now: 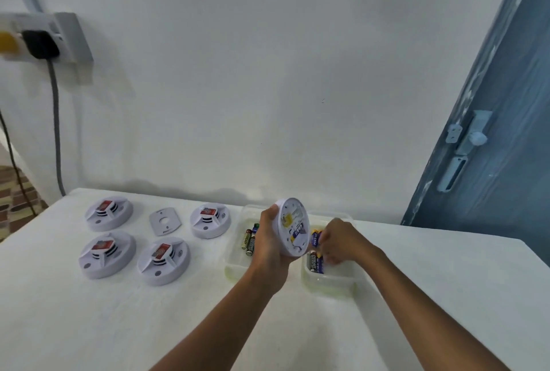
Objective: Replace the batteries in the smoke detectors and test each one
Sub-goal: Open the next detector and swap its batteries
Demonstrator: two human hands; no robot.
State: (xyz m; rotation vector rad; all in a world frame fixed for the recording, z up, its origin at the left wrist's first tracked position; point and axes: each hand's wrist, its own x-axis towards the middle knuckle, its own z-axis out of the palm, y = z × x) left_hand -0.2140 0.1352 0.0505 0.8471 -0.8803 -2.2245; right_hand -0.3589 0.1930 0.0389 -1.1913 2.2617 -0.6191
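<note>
From the head view, the left hand [269, 247] grips a round white smoke detector [293, 227] by its rim and holds it tilted on edge above the desk [416, 296], its open back turned to the right so that a yellow patch and a blue-labelled battery seated inside show. The right hand [337, 244] reaches into the right container [329, 279], a clear plastic tub, with its fingers curled down among blue and yellow batteries [315, 238]; it seems to pinch 1 of them, though blur hides the exact hold. A dark battery [312, 262] lies at the near left of that tub. Just left of it stands the left container [238, 263], also clear, with several dark, gold-lettered batteries [248, 241] lying at its far side, partly hidden by the left wrist. Further left on the white desk sit 4 more smoke detectors, face up, each with a red sticker on top: far left [108, 213], near left [107, 254], near middle [163, 260] and far middle [210, 220]. Between the 2 far ones lies a flat grey mounting plate [164, 220]. On the white wall at far left a socket [71, 37] carries a black plug [40, 44] whose grey cable [56, 132] hangs down behind the desk. A blue door [491, 132] with a pale latch stands at the right.
</note>
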